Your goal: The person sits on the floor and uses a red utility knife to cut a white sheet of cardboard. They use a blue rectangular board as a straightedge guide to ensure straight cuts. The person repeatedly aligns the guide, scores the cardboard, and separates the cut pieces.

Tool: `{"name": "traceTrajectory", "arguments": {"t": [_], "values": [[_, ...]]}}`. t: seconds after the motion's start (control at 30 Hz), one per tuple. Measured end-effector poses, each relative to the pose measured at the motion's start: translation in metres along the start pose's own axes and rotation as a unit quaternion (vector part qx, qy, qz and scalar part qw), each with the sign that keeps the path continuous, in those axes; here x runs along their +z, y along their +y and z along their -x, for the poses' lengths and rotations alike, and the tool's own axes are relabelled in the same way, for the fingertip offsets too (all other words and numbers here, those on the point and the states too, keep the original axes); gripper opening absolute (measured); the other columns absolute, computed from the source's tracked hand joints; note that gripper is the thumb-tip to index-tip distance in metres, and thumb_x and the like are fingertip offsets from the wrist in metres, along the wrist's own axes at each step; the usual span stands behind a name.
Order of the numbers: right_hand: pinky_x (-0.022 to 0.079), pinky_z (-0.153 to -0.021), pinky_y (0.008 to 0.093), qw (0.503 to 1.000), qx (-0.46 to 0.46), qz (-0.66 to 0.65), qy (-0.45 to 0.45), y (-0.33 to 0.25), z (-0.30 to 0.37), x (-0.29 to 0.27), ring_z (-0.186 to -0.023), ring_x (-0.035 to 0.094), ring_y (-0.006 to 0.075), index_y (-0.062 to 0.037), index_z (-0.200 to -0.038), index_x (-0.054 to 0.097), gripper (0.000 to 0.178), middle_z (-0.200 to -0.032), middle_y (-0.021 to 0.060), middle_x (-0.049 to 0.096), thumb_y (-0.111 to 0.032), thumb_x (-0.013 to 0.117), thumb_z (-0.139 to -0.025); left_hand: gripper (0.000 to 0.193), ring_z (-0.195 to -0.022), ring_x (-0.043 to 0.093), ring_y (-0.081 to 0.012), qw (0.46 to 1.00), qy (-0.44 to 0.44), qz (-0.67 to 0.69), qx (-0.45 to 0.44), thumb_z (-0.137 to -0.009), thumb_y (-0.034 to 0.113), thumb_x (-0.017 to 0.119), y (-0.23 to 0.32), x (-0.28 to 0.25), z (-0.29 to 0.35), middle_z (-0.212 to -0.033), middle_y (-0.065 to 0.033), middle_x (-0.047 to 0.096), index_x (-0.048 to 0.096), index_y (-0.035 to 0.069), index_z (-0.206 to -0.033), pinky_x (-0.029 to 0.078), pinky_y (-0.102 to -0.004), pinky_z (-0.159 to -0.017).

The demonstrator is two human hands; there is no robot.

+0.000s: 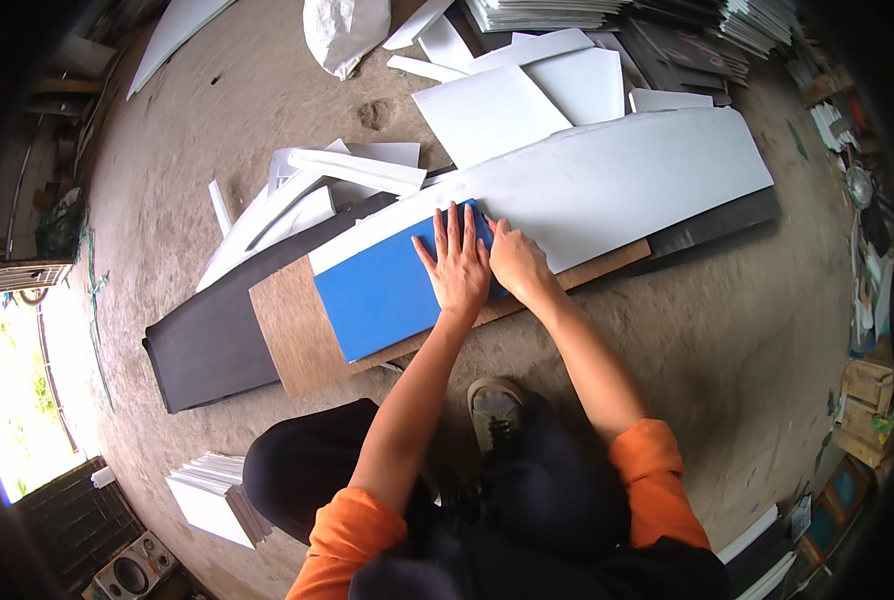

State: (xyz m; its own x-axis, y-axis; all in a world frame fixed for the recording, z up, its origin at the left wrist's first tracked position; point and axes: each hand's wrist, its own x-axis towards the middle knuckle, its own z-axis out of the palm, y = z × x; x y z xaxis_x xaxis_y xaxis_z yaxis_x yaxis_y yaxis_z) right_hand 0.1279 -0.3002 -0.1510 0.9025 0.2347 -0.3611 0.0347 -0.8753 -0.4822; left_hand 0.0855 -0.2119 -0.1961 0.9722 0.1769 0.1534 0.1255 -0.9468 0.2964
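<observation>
My left hand (457, 265) lies flat with spread fingers on a blue rectangular panel (372, 300), pressing near its right end. My right hand (518, 258) is closed at the panel's right edge around what looks like a red utility knife (491, 226); the fist hides most of it. Beneath the blue panel is a long white sheet (657, 165), reaching far to the right with a slightly curved, uneven far edge. Under these lies a brown wooden board (292, 335), which rests on a longer black board (212, 335) on the floor.
White offcuts (357, 172) and larger white pieces (492, 115) lie beyond the boards. Sheets are stacked at the far right (547, 12). A white sack (342, 35) sits at the back. By my left knee stands a white stack (217, 500). My shoe (495, 410) is close to the boards.
</observation>
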Motion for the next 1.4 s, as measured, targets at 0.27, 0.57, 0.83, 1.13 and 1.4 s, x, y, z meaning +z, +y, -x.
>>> {"name": "traceTrajectory", "arguments": {"t": [0.27, 0.57, 0.83, 1.13, 1.4], "values": [[0.049, -0.068, 0.0478, 0.999, 0.029, 0.031, -0.031, 0.036, 0.067, 0.012, -0.077, 0.060, 0.0419, 0.0023, -0.092, 0.043, 0.015, -0.078, 0.0265, 0.060, -0.010, 0.039, -0.084, 0.052, -0.135, 0.011, -0.0237, 1.000, 0.013, -0.024, -0.012, -0.087, 0.023, 0.039, 0.002, 0.005, 0.005, -0.144, -0.0026, 0.020, 0.026, 0.017, -0.137, 0.002, -0.0603, -0.102], [0.049, -0.059, 0.0489, 1.000, 0.009, 0.029, 0.008, 0.059, 0.105, 0.030, -0.070, 0.059, 0.0435, 0.0010, -0.095, 0.039, 0.015, -0.069, 0.0266, 0.058, -0.011, 0.037, -0.087, 0.052, -0.135, 0.010, -0.0237, 0.999, 0.023, -0.029, -0.016, -0.088, 0.023, 0.039, 0.002, 0.008, 0.006, -0.144, -0.0006, 0.019, 0.025, 0.019, -0.138, 0.001, -0.0611, -0.101], [0.048, -0.057, 0.0487, 0.999, 0.013, 0.049, 0.003, 0.069, 0.117, 0.039, -0.070, 0.059, 0.0426, 0.0000, -0.096, 0.040, 0.015, -0.070, 0.0258, 0.059, -0.013, 0.036, -0.089, 0.051, -0.135, 0.011, -0.0238, 0.999, 0.029, -0.020, -0.009, -0.088, 0.025, 0.038, 0.003, 0.009, 0.007, -0.144, -0.0014, 0.021, 0.027, 0.017, -0.137, 0.000, -0.0606, -0.102], [0.044, -0.050, 0.0479, 0.991, -0.014, -0.054, 0.119, 0.058, 0.079, 0.000, -0.061, 0.059, 0.0401, -0.0031, -0.093, 0.042, 0.019, -0.066, 0.0245, 0.058, -0.021, 0.044, -0.089, 0.057, -0.133, 0.016, -0.0283, 0.996, 0.041, 0.081, 0.011, -0.082, 0.025, 0.053, -0.020, -0.005, 0.013, -0.141, -0.0109, 0.024, 0.032, 0.010, -0.133, 0.002, -0.0566, -0.104], [0.044, -0.041, 0.0264, 0.911, 0.044, -0.392, 0.120, 0.049, 0.036, 0.024, -0.046, 0.058, 0.0152, -0.0005, -0.091, 0.043, 0.032, -0.071, 0.0083, 0.063, -0.009, 0.068, -0.074, 0.080, -0.133, 0.010, -0.0328, 0.948, 0.085, -0.096, -0.293, -0.081, 0.044, 0.056, -0.081, -0.033, 0.067, -0.141, -0.0184, 0.016, 0.014, 0.005, -0.137, 0.005, -0.0568, -0.104]]}}
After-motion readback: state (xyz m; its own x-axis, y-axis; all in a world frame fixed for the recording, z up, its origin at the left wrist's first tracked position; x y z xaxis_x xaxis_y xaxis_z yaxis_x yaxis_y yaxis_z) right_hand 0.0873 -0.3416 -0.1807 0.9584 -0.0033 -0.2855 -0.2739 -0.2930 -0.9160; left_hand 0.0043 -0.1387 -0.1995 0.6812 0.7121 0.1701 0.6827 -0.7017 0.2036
